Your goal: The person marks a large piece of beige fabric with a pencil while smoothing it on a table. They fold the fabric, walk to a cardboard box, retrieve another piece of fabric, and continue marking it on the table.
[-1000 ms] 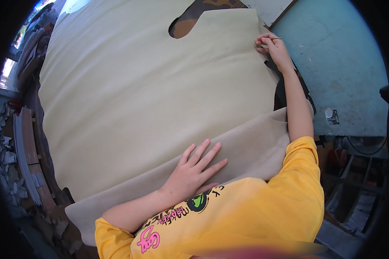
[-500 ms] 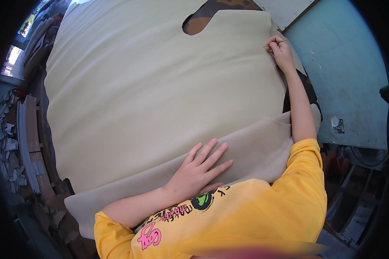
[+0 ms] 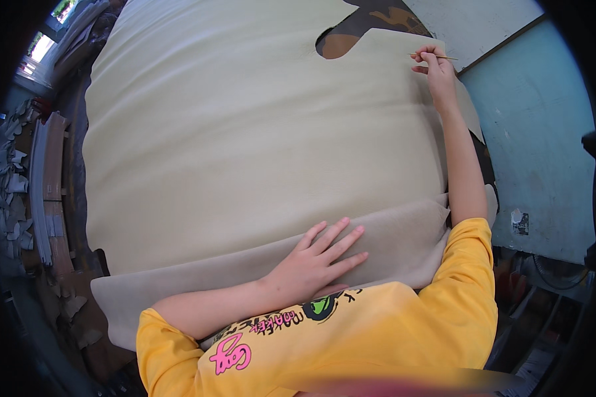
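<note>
Honestly, going by the head view, the big cream hide (image 3: 245, 139) was the thing to orient by: it lay spread flat across the table, with its near edge folded over into a duller tan flap (image 3: 391, 241) right at the person's chest. The left hand (image 3: 314, 264) rested on that flap, fingers open and spread, palm down, gripping nothing, just pinning the sheet. The right hand (image 3: 434, 69) was reaching to the hide's far right edge, beside the notch (image 3: 341, 43) cut out of it, fingers pinched closed on a thin stick-like tool (image 3: 434, 57); I couldn't tell what kind. I'd say doing this well meant keeping steady weight on the flap so the hide didn't creep, and working the tool in light strokes along the edge.
</note>
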